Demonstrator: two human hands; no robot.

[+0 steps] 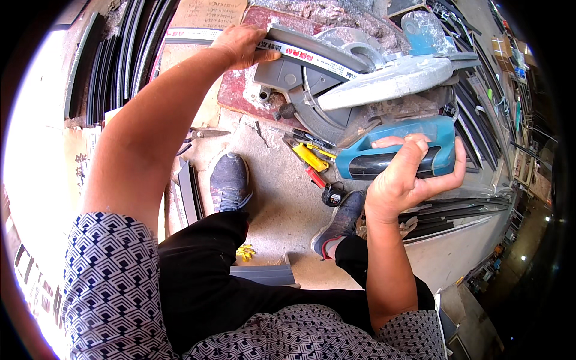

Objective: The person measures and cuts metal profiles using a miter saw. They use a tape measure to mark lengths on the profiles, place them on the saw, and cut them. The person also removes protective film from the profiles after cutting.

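teal saw handle [396, 153]; yellow pliers [311, 157]; grey shoes [230, 181]

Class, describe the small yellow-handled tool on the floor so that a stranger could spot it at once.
Start at the big grey saw whose blue handle the right hand grips. Just left of that handle, on the dusty concrete floor, lies the yellow-handled tool. A red-handled tool lies beside it; only this one is bright yellow.
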